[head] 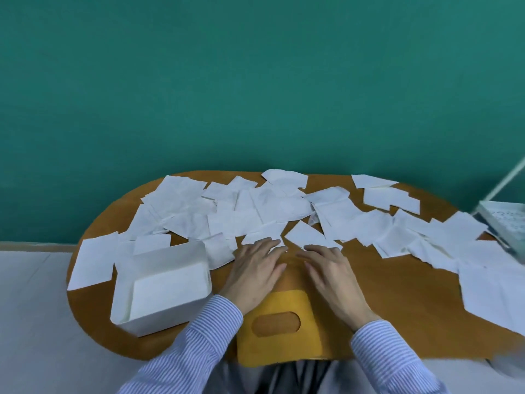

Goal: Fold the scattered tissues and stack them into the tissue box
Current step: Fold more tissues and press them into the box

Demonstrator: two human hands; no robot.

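Several white tissues [272, 207] lie scattered over the far half of an oval wooden table [397, 302]. An open white tissue box [162, 285] stands at the front left, with a flat white layer inside it. My left hand [254, 273] lies flat on the table with straight fingers, its tips touching the near edge of a tissue [262, 234]. My right hand [328, 274] lies flat beside it, fingertips at the edge of a triangular folded tissue [305, 234]. Neither hand grips anything.
A yellow box lid [279, 331] with an oval slot lies at the table's front edge, between my striped sleeves. A pale box or book [504, 223] sits at the far right edge. A green wall rises behind the table.
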